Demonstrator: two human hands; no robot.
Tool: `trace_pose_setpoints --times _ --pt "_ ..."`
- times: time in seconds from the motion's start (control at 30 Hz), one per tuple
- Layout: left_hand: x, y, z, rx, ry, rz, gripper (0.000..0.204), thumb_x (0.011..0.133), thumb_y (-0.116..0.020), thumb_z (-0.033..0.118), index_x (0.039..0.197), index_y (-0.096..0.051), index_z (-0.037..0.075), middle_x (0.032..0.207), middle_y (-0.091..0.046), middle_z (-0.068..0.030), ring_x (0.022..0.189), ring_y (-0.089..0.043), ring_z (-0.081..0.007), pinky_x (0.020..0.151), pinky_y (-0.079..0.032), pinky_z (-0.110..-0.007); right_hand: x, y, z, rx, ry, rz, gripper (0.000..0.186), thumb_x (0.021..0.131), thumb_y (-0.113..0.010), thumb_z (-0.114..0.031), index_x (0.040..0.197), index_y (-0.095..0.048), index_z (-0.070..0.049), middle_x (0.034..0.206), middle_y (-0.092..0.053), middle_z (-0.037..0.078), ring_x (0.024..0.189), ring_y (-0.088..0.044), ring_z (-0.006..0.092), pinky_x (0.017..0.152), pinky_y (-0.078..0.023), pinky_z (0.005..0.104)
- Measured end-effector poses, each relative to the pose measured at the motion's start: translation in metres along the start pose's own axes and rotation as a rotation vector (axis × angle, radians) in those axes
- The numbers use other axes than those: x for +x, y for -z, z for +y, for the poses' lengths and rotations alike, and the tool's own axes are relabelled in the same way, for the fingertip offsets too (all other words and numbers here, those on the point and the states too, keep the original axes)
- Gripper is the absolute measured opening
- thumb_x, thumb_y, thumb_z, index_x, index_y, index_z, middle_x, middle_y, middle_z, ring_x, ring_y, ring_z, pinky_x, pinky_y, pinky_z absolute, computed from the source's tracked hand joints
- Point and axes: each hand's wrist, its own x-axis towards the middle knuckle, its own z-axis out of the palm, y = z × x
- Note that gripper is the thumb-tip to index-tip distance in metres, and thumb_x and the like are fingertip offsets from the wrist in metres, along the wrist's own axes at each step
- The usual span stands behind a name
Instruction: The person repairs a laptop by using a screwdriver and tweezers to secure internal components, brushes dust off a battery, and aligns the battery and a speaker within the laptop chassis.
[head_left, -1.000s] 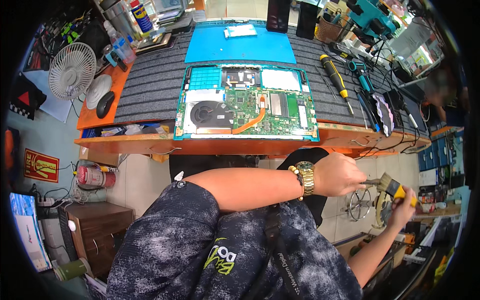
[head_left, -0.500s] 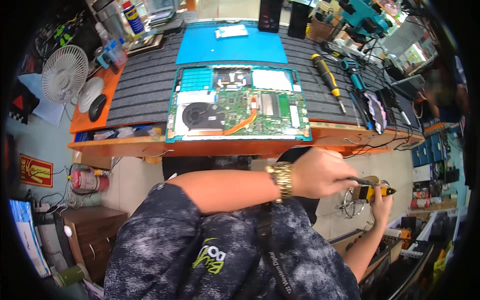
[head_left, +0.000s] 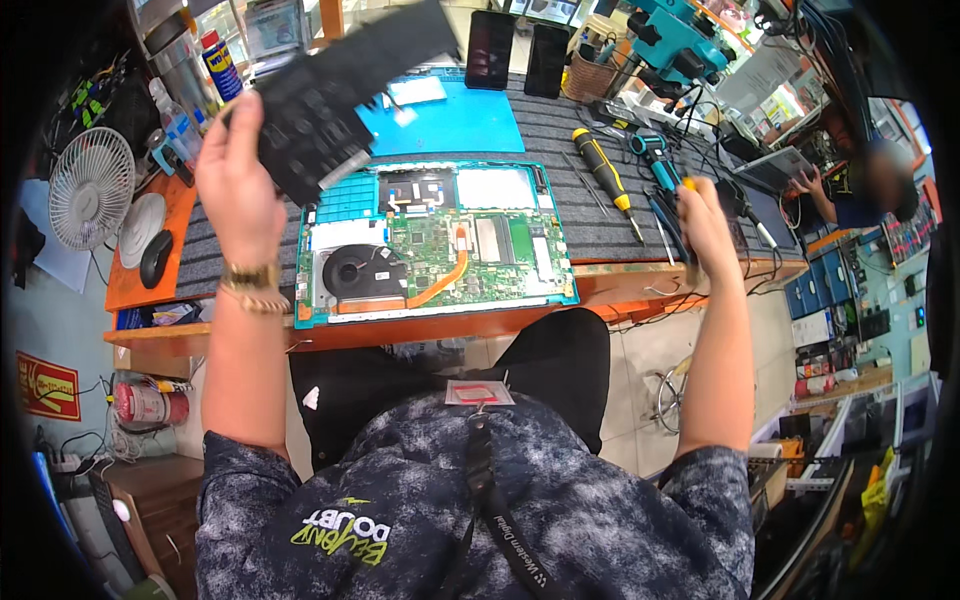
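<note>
The opened laptop (head_left: pixel 435 245) lies flat at the front of the workbench (head_left: pixel 150 275), its near long edge flush with the bench's front lip and its long axis running left to right. Its teal frame shows the fan at lower left and the green circuit board in the centre. Bare ribbed mat remains on either side of it; behind it, a blue work mat (head_left: pixel 460 120) takes the middle of the bench. To the right of the laptop, a yellow-handled screwdriver (head_left: pixel 605 170) lies diagonally, tip toward the front edge, with a teal-handled tool (head_left: pixel 655 160) just beside it. A small white desk fan (head_left: pixel 90 187) and a black mouse (head_left: pixel 155 258) stand at the left end. The left hand (head_left: pixel 235 180) is raised above the left rear of the bench, fingers closed around the lower edge of a dark flat panel (head_left: pixel 345 90); the panel is tilted, its long axis rising toward the upper right, clear of the laptop below. The right hand (head_left: pixel 705 225) hovers over the right front edge, fingers curled around a thin dark tool whose kind cannot be told.
</note>
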Motion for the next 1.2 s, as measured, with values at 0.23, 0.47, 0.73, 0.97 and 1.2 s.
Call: trace_pose_setpoints --times 0.23,0.47,0.73,0.97,1.2 --pt "0.096 0.067 -0.053 -0.161 0.171 0.172 0.033 0.116 -0.069 0.022 0.134 -0.072 -0.004 0.127 -0.081 -0.0138 0.108 -0.081 -0.0245 0.094 -0.066 -0.040 0.119 -0.088 0.020 -0.797 0.454 0.229 0.034 0.101 -0.071 -0.020 0.131 -0.068 -0.003 0.112 -0.074 0.026 0.112 -0.074 0.0441 0.103 -0.056 0.0511" --pt "0.113 0.099 -0.102 -0.066 0.178 0.174 0.034 0.115 -0.068 0.022 0.140 -0.072 -0.002 0.135 -0.080 -0.0143 0.118 -0.079 -0.0273 0.105 -0.064 -0.044 0.031 -0.138 -0.052 -0.705 0.596 -0.043 0.022 0.105 -0.074 -0.023 0.114 -0.077 -0.003 0.113 -0.073 0.018 0.102 -0.074 0.0443 0.089 -0.059 0.0521" --pt "0.079 0.067 -0.072 -0.124 0.238 0.059 0.027 0.117 -0.065 0.022 0.128 -0.074 -0.001 0.115 -0.080 -0.0088 0.100 -0.079 -0.0198 0.088 -0.063 -0.034 0.023 -0.169 -0.056 -1.152 0.510 -0.047 0.023 0.108 -0.070 -0.026 0.110 -0.076 -0.004 0.119 -0.072 0.019 0.105 -0.076 0.0441 0.090 -0.063 0.0545" --pt "0.077 0.064 -0.075 -0.147 0.229 0.039 0.027 0.117 -0.064 0.021 0.127 -0.075 -0.002 0.116 -0.081 -0.0089 0.101 -0.078 -0.0191 0.089 -0.063 -0.034 0.051 -0.135 -0.052 -0.835 0.438 0.021 0.024 0.101 -0.073 -0.022 0.108 -0.076 0.001 0.100 -0.079 0.020 0.085 -0.076 0.0352 0.080 -0.061 0.0458" --pt "0.077 0.068 -0.068 -0.142 0.260 0.022 0.028 0.117 -0.065 0.022 0.126 -0.076 -0.002 0.118 -0.081 -0.0101 0.103 -0.079 -0.0183 0.089 -0.064 -0.032 -0.008 -0.087 -0.086 0.214 0.203 0.035 0.008 0.112 -0.068 -0.008 0.110 -0.064 -0.002 0.093 -0.074 0.011 0.073 -0.069 0.0173 0.067 -0.055 0.0307"
